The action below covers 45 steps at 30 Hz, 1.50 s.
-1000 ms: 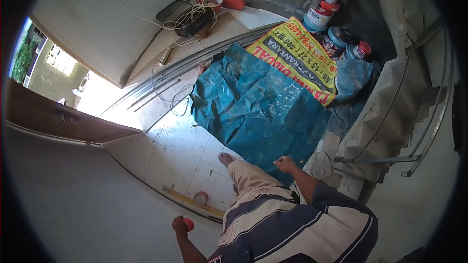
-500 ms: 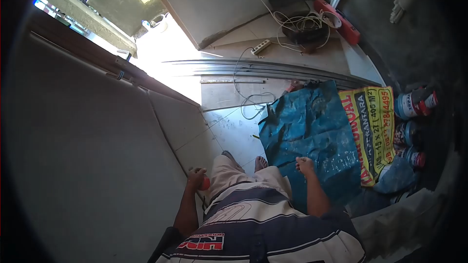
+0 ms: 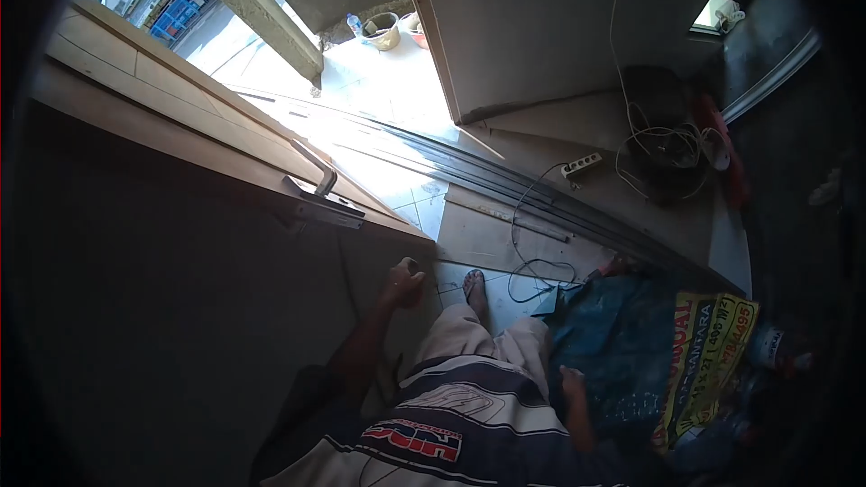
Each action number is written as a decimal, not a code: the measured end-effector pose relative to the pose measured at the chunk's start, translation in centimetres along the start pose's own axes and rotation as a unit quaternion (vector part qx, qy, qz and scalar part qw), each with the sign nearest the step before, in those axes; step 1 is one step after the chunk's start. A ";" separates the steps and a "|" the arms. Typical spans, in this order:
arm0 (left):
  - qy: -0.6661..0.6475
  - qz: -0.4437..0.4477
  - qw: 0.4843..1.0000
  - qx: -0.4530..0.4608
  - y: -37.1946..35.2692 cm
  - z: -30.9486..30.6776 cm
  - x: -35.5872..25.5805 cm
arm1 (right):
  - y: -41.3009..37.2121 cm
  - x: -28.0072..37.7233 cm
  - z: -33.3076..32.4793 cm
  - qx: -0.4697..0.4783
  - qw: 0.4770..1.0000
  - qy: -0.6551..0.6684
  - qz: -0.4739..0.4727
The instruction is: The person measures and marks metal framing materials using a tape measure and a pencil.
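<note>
My left hand (image 3: 403,283) is curled closed beside the lower part of a door (image 3: 207,243). A small dark round end shows at the top of its fingers; the rest of what it holds is hidden, though half a second ago a red round thing showed there. Higher up on the door is a lever handle (image 3: 317,171), apart from the hand. My right hand (image 3: 572,381) hangs with bent fingers over a blue-green sheet (image 3: 600,325) on the floor, and nothing shows in it.
Long metal profiles (image 3: 505,176) lie across the floor at the bright doorway. A power strip (image 3: 582,164) and its cable (image 3: 516,225) lie beyond. A yellow printed banner (image 3: 708,361) adjoins the sheet, with several containers (image 3: 771,347) at right. Outside stands a bucket (image 3: 381,32).
My view has turned left and moved toward the doorway, so the door handle now shows. The sheet and banner have shifted down in view. One foot is now forward; the red thing no longer shows.
</note>
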<state>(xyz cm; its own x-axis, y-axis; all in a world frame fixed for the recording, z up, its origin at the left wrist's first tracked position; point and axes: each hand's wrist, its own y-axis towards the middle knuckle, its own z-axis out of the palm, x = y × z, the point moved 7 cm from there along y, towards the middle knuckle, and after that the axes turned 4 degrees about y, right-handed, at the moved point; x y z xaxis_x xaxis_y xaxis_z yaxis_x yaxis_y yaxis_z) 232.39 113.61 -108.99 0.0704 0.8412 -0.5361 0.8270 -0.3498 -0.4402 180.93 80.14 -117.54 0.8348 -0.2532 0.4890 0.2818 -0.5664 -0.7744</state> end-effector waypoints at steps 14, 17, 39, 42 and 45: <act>0.202 -0.157 0.964 0.071 14.7 -6.2 -3.7 | 12.7 21.0 2.1 0.020 0.988 0.095 0.123; 0.178 -0.214 0.957 0.086 14.7 -7.3 -4.0 | 17.3 27.1 0.1 0.048 0.992 0.034 0.108; -0.089 -0.394 0.906 0.127 23.3 -4.6 5.4 | 23.6 40.7 9.8 0.072 0.992 -0.033 0.099; -0.086 -0.335 0.926 0.149 28.7 -5.5 4.4 | 18.9 42.2 11.6 0.049 0.986 -0.006 0.157; -0.162 -0.287 0.940 0.090 33.0 -6.9 4.7 | 17.7 42.9 14.3 0.045 0.980 -0.023 0.195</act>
<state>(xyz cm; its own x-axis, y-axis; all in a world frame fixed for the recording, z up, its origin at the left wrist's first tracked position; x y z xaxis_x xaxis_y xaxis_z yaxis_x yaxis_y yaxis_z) 263.88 108.85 -121.01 -0.5555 0.7534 -0.3519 0.5676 0.0343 -0.8226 228.47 70.48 -115.99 0.9067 -0.4005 0.1323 -0.0238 -0.3618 -0.9320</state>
